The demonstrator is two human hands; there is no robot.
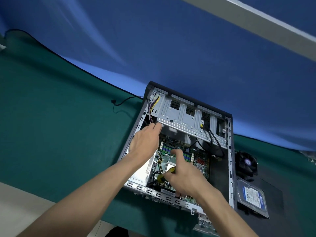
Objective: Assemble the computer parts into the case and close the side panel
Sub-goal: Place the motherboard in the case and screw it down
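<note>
Open computer case [220,168] laid on its side on the green counter [51,134], both hands inside.

Left hand [145,142]: fingers extended and relaxed, nothing held, placed at the case's left rim below the drive cage [186,120]. Right hand [186,175]: curled around a yellow-and-black screwdriver [166,174], held over the motherboard [186,158]. Case: open side up, long axis running from the near edge away toward the blue backdrop [171,48], slightly skewed; near end overhanging the counter edge. Unobstructed counter is seen left of the case. Just beside the right rim, on a dark panel [273,190]: cooling fan [246,163], then hard drive [253,199] nearer.
</note>
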